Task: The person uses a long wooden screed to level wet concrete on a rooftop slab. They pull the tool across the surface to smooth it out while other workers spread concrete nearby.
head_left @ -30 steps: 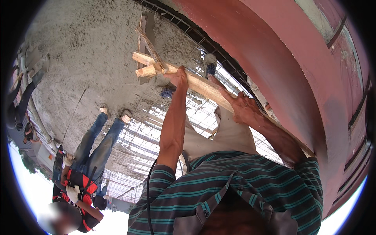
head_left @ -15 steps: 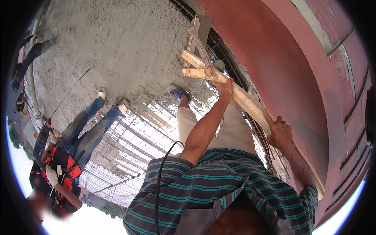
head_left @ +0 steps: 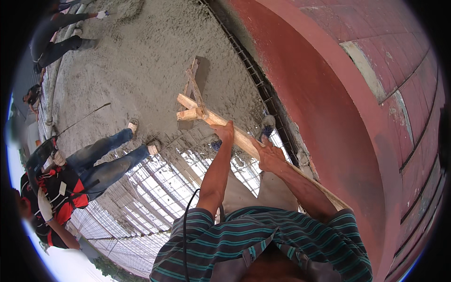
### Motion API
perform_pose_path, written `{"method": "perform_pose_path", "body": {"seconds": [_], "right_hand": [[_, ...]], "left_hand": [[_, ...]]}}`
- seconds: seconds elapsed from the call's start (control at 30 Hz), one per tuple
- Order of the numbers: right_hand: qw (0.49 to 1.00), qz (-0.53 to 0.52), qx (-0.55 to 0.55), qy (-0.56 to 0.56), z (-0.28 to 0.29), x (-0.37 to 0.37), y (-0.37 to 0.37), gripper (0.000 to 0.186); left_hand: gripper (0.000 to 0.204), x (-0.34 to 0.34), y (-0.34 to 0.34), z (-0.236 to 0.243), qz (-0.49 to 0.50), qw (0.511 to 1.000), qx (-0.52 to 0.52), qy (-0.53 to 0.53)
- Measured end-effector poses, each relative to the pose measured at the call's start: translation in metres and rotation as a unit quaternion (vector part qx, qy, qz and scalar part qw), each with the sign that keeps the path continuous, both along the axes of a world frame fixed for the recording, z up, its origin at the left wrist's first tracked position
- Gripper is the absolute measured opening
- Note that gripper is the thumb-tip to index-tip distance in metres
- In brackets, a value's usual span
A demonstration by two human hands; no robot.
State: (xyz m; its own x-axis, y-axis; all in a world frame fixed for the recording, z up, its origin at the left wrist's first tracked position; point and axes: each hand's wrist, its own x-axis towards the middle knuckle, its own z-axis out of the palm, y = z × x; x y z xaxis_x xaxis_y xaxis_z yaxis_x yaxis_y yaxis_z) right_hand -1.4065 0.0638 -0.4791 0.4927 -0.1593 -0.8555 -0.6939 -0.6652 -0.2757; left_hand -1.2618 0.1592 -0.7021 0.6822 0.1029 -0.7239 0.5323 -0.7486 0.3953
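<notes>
A homemade wooden concrete rake (head_left: pixel 242 141) slants across the middle, its long timber handle running back past my right forearm. Its head, a flat board (head_left: pixel 200 75) braced with rough wood strips, lies on the wet grey concrete (head_left: pixel 155 56). Near the head, my left hand (head_left: pixel 223 132) is closed around the handle. Just behind it, my right hand (head_left: pixel 271 157) grips the same handle with the fingers bent over it. The undersides of both grips are hidden.
Bare rebar mesh (head_left: pixel 159 188) spreads around my legs, at the concrete's edge. A red curved wall (head_left: pixel 319 94) rises on the right, with a steel bar cage (head_left: pixel 253 75) along its foot. At left, a co-worker in jeans (head_left: pixel 112 164) holds a dark tool with a long thin rod.
The rake's head has swung left, away from the wall-side bars, onto the concrete. My right hand is now closer to my left along the handle. The whole view has shifted.
</notes>
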Motion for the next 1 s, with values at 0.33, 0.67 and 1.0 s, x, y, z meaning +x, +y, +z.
{"method": "perform_pose_path", "body": {"seconds": [0.33, 0.67, 1.0], "right_hand": [[0.982, -0.085, -0.029, 0.164, 0.076, -0.126, -0.018, 0.115], [0.991, -0.093, -0.002, 0.095, 0.106, -0.124, -0.017, 0.107], [0.993, -0.116, 0.019, -0.016, 0.08, -0.017, -0.008, 0.11]], "left_hand": [[0.127, -0.159, -0.064, 0.051, -0.118, 0.988, -0.077, 0.068], [0.095, -0.037, 0.032, 0.062, -0.147, 0.875, -0.284, 0.362], [0.088, 0.099, 0.203, 0.157, -0.005, 0.929, -0.324, 0.178]]}}
